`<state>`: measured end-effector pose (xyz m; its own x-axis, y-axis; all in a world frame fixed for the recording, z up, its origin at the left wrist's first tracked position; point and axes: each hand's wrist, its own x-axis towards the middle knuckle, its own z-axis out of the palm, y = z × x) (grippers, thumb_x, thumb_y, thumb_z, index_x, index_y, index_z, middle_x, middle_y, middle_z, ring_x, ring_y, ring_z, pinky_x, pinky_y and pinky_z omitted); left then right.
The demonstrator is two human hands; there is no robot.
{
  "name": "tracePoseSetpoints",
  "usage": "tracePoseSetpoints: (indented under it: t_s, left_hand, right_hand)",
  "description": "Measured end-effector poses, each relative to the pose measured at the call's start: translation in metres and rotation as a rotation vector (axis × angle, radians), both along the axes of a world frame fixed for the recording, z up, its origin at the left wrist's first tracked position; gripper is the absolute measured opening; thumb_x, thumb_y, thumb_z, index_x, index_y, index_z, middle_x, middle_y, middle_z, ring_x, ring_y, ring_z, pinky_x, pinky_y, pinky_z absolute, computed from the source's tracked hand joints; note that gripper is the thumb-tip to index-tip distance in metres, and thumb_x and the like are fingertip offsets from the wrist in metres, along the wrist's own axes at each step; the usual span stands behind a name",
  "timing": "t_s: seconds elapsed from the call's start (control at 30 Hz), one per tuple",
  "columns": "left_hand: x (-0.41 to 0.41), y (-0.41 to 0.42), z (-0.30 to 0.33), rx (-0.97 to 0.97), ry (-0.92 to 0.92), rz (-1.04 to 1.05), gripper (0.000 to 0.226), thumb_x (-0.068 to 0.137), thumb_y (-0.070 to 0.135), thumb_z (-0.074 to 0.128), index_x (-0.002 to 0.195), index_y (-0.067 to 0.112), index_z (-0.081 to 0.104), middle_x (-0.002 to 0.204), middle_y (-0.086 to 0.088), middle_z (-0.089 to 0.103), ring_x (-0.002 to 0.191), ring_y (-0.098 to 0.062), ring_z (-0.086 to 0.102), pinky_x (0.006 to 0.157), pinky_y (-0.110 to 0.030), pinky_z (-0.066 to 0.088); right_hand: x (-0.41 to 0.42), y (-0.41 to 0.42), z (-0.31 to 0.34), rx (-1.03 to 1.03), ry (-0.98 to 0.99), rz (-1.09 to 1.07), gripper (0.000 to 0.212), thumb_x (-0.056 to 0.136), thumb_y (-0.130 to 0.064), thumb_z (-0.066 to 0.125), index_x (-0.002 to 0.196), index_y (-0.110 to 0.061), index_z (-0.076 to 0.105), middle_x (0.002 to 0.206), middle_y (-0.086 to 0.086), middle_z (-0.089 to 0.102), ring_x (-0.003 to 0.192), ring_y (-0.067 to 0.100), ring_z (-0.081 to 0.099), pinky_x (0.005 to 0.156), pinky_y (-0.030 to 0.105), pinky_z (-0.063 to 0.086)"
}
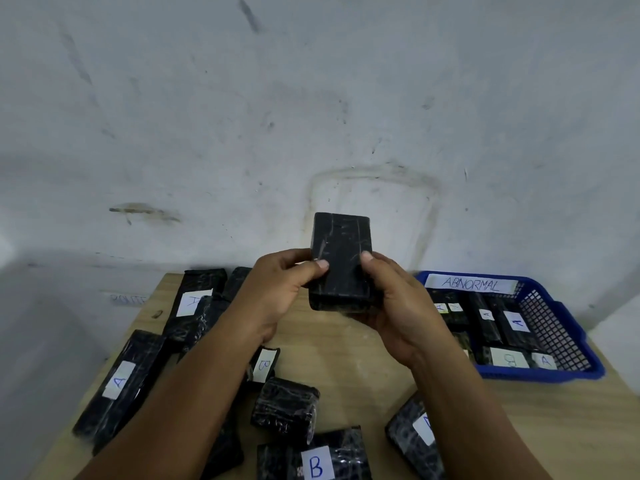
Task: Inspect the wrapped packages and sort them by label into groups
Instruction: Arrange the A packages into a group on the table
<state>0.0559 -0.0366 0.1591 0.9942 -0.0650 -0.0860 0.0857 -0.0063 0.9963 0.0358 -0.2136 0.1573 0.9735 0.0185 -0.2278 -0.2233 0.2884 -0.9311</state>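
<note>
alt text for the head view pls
Both hands, left hand and right hand, hold up a black wrapped package, no label showing, above a wooden table of A and B packages beside a blue basket marked ABNORMAL.

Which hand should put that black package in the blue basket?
Probably the right hand: it already grips the held package, and the blue basket sits on its side. The left hand is farther away.

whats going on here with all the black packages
A person is sorting black wrapped packages by label. Both the left hand and the right hand hold one package up over the wooden table; no label shows on the face toward the camera. Packages marked A and B lie on the table, and a blue basket tagged ABNORMAL holds several more.
</note>
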Motion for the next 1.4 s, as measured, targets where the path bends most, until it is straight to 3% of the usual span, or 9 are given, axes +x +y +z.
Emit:
tracePoseSetpoints:
  t_s: [0.2,0.27,0.43,0.63,0.73,0.93,1.07,1.23,1.4]
  left_hand:
    - [-0.002,-0.003,0.004,0.009,-0.018,-0.067,0.033,0.083,0.03,0.079,0.115,0.025,0.073,0.101,0.001,0.08,0.092,-0.007,0.075,0.078,-0.026,0.048]
    - [0.003,-0.002,0.004,-0.035,-0.004,-0.06,0.04,0.077,0.038,0.08,0.113,0.021,0.075,0.103,0.0,0.08,0.098,-0.015,0.076,0.084,-0.031,0.055]
    - [0.009,0.001,-0.005,-0.017,-0.083,-0.054,0.027,0.085,0.016,0.079,0.112,0.018,0.078,0.109,-0.003,0.079,0.11,-0.02,0.073,0.107,-0.046,0.05]
    - [0.003,0.007,-0.001,0.053,-0.178,-0.159,0.043,0.087,0.012,0.076,0.129,0.022,0.069,0.116,0.002,0.077,0.111,-0.014,0.072,0.101,-0.032,0.055]
    - [0.005,0.009,0.0,0.115,-0.267,-0.101,0.038,0.087,0.014,0.077,0.123,0.024,0.072,0.115,0.005,0.077,0.112,-0.014,0.071,0.103,-0.038,0.054]
    - [-0.002,0.0,-0.007,0.29,-0.4,-0.006,0.046,0.084,0.015,0.082,0.111,0.049,0.066,0.099,0.032,0.072,0.079,0.011,0.063,0.088,-0.033,0.047]
    - [-0.003,-0.004,-0.021,0.321,-0.459,0.035,0.046,0.081,0.016,0.085,0.116,0.04,0.069,0.097,0.032,0.071,0.076,0.012,0.06,0.081,-0.018,0.044]
    - [0.0,-0.006,-0.027,0.34,-0.503,-0.002,0.045,0.081,0.015,0.085,0.12,0.032,0.072,0.111,0.02,0.074,0.109,0.0,0.066,0.097,-0.021,0.049]
    - [0.004,0.004,-0.027,0.192,-0.422,-0.027,0.046,0.088,0.007,0.077,0.112,0.045,0.069,0.108,0.015,0.077,0.108,-0.002,0.069,0.092,-0.016,0.052]
  right_hand:
    - [0.002,-0.003,-0.002,0.041,-0.045,-0.021,0.026,0.101,-0.023,0.063,0.121,-0.008,0.072,0.11,0.011,0.08,0.101,0.025,0.078,0.084,0.037,0.061]
    - [0.001,-0.003,-0.004,0.025,-0.074,0.004,0.024,0.102,-0.02,0.062,0.121,-0.009,0.072,0.11,0.01,0.08,0.099,0.022,0.078,0.079,0.031,0.062]
    - [0.0,-0.002,-0.007,-0.073,-0.159,0.021,0.025,0.103,-0.023,0.062,0.124,-0.015,0.071,0.111,0.007,0.079,0.106,0.02,0.076,0.083,0.029,0.062]
    - [0.002,-0.008,-0.014,-0.126,-0.247,0.017,0.035,0.099,-0.014,0.065,0.134,-0.017,0.066,0.117,0.008,0.078,0.112,0.025,0.074,0.093,0.04,0.062]
    - [0.001,-0.008,-0.018,-0.146,-0.27,0.024,0.037,0.099,-0.011,0.065,0.136,-0.018,0.065,0.12,0.005,0.077,0.115,0.021,0.072,0.091,0.033,0.061]
    - [-0.001,0.001,-0.005,-0.159,-0.137,-0.043,0.03,0.105,-0.046,0.051,0.103,-0.033,0.078,0.097,-0.02,0.079,0.09,-0.009,0.07,0.086,0.032,0.051]
    - [0.004,0.002,-0.005,-0.19,-0.118,-0.115,0.025,0.103,-0.033,0.056,0.097,-0.026,0.08,0.095,-0.008,0.081,0.101,0.013,0.072,0.088,0.042,0.055]
    - [0.001,-0.001,-0.012,-0.184,-0.169,-0.087,0.018,0.102,-0.035,0.062,0.096,-0.028,0.077,0.09,-0.008,0.078,0.089,0.012,0.071,0.074,0.031,0.051]
    - [-0.002,-0.014,-0.024,-0.195,-0.268,0.1,0.021,0.104,-0.03,0.057,0.12,-0.037,0.07,0.106,-0.025,0.077,0.101,-0.012,0.068,0.075,0.011,0.054]
